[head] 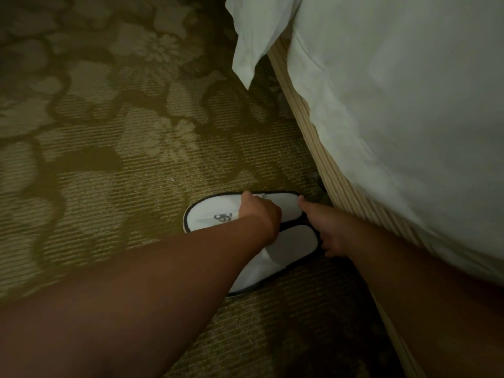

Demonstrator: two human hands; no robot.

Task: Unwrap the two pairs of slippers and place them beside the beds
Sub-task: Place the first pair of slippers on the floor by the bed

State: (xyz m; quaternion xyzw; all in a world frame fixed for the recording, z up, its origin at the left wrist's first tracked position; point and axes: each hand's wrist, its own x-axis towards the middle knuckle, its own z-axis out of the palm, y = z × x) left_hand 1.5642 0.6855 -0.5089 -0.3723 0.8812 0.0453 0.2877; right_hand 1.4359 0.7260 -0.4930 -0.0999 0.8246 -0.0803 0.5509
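Two white slippers with dark edging lie side by side on the carpet next to the bed. The far slipper [210, 214] carries a dark logo on its upper. The near slipper [289, 249] lies closer to me. My left hand [259, 214] rests on the uppers where the two slippers meet, its fingers curled on the fabric. My right hand [327, 230] touches the heel ends of both slippers, thumb on the far one and fingers at the near one's edge. No wrapping shows on them.
The bed [409, 118] with white bedding fills the right side, and its ribbed wooden base [335, 175] runs diagonally just right of the slippers. A white sheet corner [245, 58] hangs down at top centre. Patterned olive carpet [109, 159] covers the floor to the left.
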